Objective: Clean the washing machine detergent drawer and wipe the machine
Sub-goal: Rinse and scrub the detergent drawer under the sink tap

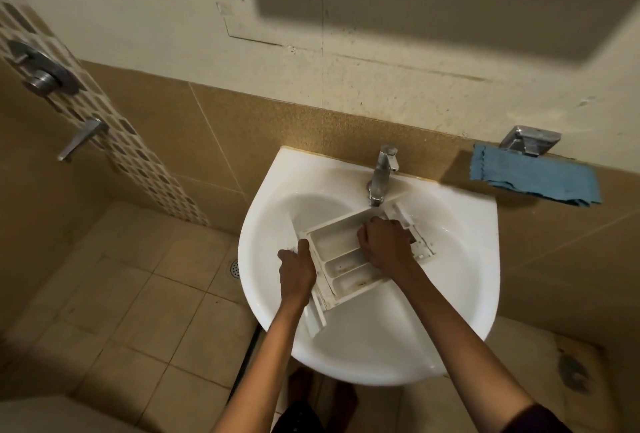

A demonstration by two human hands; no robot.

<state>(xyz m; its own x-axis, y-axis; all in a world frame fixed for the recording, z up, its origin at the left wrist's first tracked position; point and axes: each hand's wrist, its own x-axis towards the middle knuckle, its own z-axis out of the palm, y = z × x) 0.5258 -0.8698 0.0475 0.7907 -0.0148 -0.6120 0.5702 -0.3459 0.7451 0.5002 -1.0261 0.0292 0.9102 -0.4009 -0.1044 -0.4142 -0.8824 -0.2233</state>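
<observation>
Head view: white plastic detergent drawer lies in the white ceramic sink, light, rigid, probably slippery; left hand grips its front rim, the sensible hold, right hand curls inside, grasp hidden

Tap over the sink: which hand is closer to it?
The right hand. It is on the drawer, at the end right in front of the tap. The left hand grips the drawer's other end, further off to the left.
</observation>
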